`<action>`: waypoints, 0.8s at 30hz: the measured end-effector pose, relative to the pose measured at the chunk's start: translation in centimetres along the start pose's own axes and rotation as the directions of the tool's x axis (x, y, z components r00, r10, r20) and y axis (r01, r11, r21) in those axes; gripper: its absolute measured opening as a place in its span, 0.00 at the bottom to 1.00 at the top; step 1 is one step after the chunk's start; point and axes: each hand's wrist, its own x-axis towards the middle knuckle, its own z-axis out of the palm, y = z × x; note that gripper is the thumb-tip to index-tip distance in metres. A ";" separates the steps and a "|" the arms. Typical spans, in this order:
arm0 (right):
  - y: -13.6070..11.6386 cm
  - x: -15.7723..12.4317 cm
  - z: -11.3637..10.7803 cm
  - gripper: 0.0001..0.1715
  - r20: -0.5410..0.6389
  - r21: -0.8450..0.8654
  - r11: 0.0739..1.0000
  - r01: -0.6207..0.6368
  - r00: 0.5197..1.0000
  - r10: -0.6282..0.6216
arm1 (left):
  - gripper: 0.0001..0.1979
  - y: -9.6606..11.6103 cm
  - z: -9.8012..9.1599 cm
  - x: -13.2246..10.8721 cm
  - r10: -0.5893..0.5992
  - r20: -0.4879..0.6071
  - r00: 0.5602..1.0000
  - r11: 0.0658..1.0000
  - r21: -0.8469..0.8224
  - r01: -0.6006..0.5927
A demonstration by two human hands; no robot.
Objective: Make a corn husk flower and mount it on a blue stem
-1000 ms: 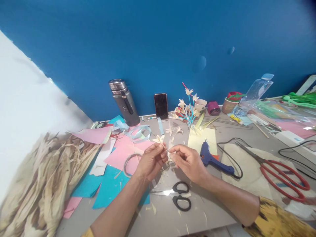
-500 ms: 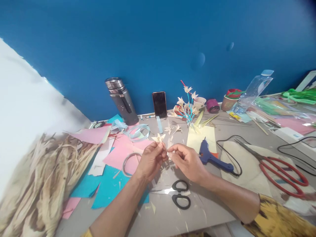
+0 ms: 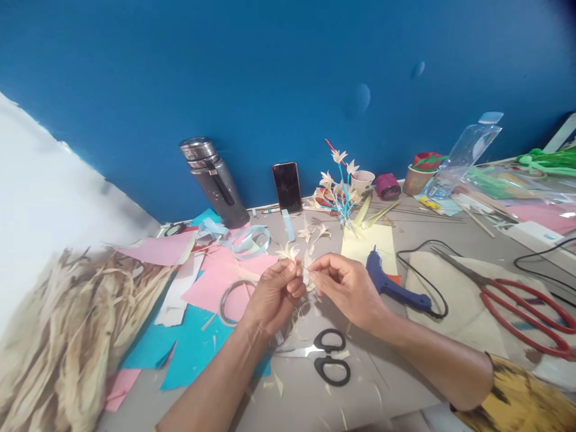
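Observation:
Between the thumb and fingers of my left hand (image 3: 276,294) is a cream corn-husk flower (image 3: 288,252), its pointed petals facing up. My right hand (image 3: 344,288) is close on the right, thumb and forefinger pinched together beside the flower's base. Whatever is in that pinch is too small to make out. Black-handled scissors (image 3: 332,366) lie on the table below both hands. Just beyond the fingers are loose husk flowers (image 3: 321,234). To the right of my right hand rests a blue glue gun (image 3: 396,288).
A bunch of husk flowers on blue stems (image 3: 344,192) stands at the back, near a phone (image 3: 287,187) and a dark flask (image 3: 213,183). Dried husks (image 3: 85,336) are heaped at left beside coloured paper (image 3: 198,348). Large red-handled scissors (image 3: 517,312) lie on the right.
My right hand has drawn slightly to the right, away from my left hand. The flower has tipped, so its petals show more from the side. The view has shifted a little.

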 end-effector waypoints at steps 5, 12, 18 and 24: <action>-0.3 -0.3 0.1 0.08 -0.002 0.019 1.000 0.007 1.000 -0.007 | 0.10 0.1 0.1 -0.1 0.000 -0.028 1.000 0.999 0.033 0.001; 0.0 -0.4 0.3 0.06 0.010 0.007 1.000 0.018 1.000 -0.019 | 0.11 0.0 0.1 -0.2 -0.039 -0.020 0.999 0.999 0.036 0.040; 0.0 -0.1 0.2 0.06 0.014 -0.045 0.999 0.009 1.000 -0.009 | 0.12 -0.1 0.1 -0.1 -0.026 -0.059 0.998 0.999 0.029 0.028; -0.1 -0.4 0.4 0.05 0.010 -0.028 0.999 0.044 0.999 -0.044 | 0.11 -0.3 0.1 0.0 -0.057 -0.013 0.998 0.998 0.039 0.057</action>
